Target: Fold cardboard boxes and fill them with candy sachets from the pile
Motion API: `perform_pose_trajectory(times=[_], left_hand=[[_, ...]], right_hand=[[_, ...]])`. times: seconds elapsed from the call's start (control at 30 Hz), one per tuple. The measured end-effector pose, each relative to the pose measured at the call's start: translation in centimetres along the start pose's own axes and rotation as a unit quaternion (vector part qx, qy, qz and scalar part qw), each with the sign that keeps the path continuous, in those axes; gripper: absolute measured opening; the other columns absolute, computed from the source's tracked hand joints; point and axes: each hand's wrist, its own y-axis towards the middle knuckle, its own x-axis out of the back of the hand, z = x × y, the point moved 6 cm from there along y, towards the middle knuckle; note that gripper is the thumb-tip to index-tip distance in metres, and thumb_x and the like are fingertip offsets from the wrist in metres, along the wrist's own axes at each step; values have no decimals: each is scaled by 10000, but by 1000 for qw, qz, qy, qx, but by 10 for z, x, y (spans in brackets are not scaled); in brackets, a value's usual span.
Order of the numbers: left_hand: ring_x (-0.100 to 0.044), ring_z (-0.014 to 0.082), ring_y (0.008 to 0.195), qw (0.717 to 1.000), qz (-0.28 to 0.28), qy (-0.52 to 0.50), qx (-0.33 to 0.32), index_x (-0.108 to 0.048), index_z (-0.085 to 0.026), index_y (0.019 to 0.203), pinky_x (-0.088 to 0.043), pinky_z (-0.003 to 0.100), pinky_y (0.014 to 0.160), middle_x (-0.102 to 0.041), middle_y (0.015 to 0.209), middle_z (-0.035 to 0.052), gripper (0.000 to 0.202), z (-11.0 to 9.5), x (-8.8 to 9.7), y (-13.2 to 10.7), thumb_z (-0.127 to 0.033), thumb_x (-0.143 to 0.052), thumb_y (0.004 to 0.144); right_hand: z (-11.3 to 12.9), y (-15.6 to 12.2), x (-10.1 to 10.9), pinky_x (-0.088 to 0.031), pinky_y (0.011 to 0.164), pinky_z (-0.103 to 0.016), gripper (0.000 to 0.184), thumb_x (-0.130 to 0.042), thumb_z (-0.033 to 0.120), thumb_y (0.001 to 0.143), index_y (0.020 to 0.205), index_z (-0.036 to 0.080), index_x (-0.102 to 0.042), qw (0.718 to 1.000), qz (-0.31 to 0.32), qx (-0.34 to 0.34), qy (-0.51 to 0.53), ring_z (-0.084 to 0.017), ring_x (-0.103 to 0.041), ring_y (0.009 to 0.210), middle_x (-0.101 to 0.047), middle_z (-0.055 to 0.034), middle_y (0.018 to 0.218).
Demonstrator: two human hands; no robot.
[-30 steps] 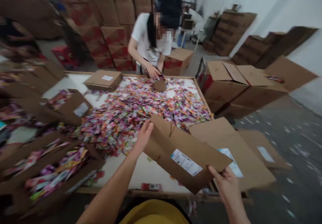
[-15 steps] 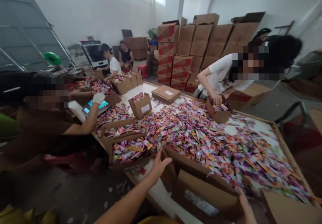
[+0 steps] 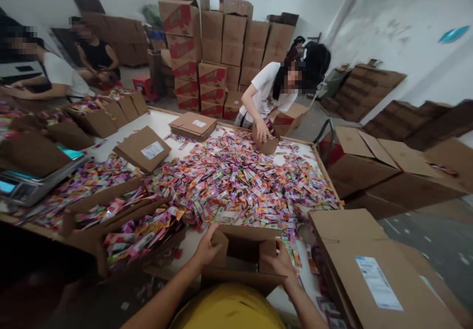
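Observation:
Directly before me at the table edge stands an open cardboard box (image 3: pixel 242 280), and its visible inside looks dark and unfilled. My left hand (image 3: pixel 207 248) grips the box's left end. On the opposite end, my right hand (image 3: pixel 280 261) has its fingers around the right wall. Just beyond the box spreads a big heap of small colourful sachets (image 3: pixel 236 181). To the left of my left hand sits a long box filled with sachets (image 3: pixel 144 235), with another filled box (image 3: pixel 111 206) behind it.
Flattened cartons with a label (image 3: pixel 369 265) lie at my right. A digital scale (image 3: pixel 33 186) bearing a box is on the left. Across the table, a person in a white shirt (image 3: pixel 264 92) reaches into a small box (image 3: pixel 266 144). Tall carton stacks (image 3: pixel 183 48) stand behind.
My view has swung to the right. The box between my hands has come round square to me and closer to my body, and both hands stay on its ends.

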Motion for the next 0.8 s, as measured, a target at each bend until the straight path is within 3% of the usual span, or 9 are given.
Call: perform_pose_trajectory(times=[0.1, 0.17, 0.23, 0.33, 0.43, 0.5, 0.57, 0.67, 0.8], left_hand=[[-617, 240, 1081, 998, 9, -3, -60, -583, -201, 848, -452, 381, 987, -686, 1078, 78, 170, -7, -2, -1, -195, -584, 677], [-633, 247, 1033, 996, 13, 5, -86, -549, -207, 730, -463, 394, 959, -704, 1032, 94, 70, -14, -1, -2, -257, -598, 722], [-621, 255, 1083, 994, 57, 22, -94, -584, -211, 776, -438, 418, 1007, -707, 1082, 104, 103, -21, -1, -3, -313, -588, 761], [-497, 252, 1301, 976, 200, 63, -59, -644, -228, 1031, -318, 432, 1138, -611, 1339, 88, 287, -35, -2, -6, -400, -559, 817], [-229, 249, 1481, 927, 356, 117, 4, -553, -285, 1329, -180, 436, 1203, -351, 1577, 35, 537, -51, -1, -10, -544, -546, 859], [-56, 289, 1514, 887, 423, 182, 29, -424, -324, 1452, -78, 481, 1212, -178, 1636, 16, 764, -62, 0, -12, -637, -621, 783], [46, 344, 1506, 853, 447, 263, 57, -334, -331, 1497, -1, 542, 1196, -95, 1643, 21, 950, -71, -1, -11, -688, -685, 690], [-70, 370, 1501, 831, 432, 344, 68, -421, -279, 1460, -44, 546, 1196, -181, 1623, 55, 869, -82, -7, 0, -723, -605, 737], [-386, 309, 1406, 839, 406, 363, -4, -648, -244, 1270, -248, 425, 1174, -469, 1493, 92, 690, -93, -17, 19, -721, -550, 782]], right_hand=[[11, 0, 1, -281, 1153, -529, 736, -739, 594, 589, 1213, 219, -636, 996, 20, 81, -20, -349, -392, 1367, -600, -126, 1302], [24, -11, 7, -223, 1178, -533, 681, -643, 660, 728, 1261, 235, -634, 983, 125, 131, -19, -330, -308, 1426, -558, -120, 1384], [33, -27, 17, -176, 1181, -568, 724, -582, 714, 772, 1332, 255, -595, 965, 220, 137, -42, -337, -268, 1446, -502, -116, 1446], [42, -43, 32, -90, 1185, -593, 830, -586, 763, 738, 1390, 252, -535, 947, 275, 132, -100, -349, -202, 1467, -425, -118, 1503], [49, -48, 30, -60, 1187, -588, 877, -635, 751, 708, 1420, 260, -488, 929, 332, 99, -131, -340, -61, 1494, -357, -90, 1543], [53, -44, 26, -71, 1193, -575, 888, -673, 725, 692, 1419, 250, -486, 928, 339, 60, -144, -342, -41, 1495, -355, -78, 1542], [57, -38, 23, -92, 1200, -556, 820, -677, 700, 709, 1364, 221, -558, 934, 319, 30, -157, -348, -100, 1489, -418, -83, 1506], [63, -27, 22, -100, 1200, -556, 677, -638, 678, 763, 1263, 222, -653, 942, 295, 24, -159, -346, -183, 1472, -514, -76, 1433], [73, -24, 22, -162, 1184, -554, 523, -575, 643, 830, 1157, 262, -719, 940, 304, 43, -152, -324, -295, 1432, -584, -63, 1367]])
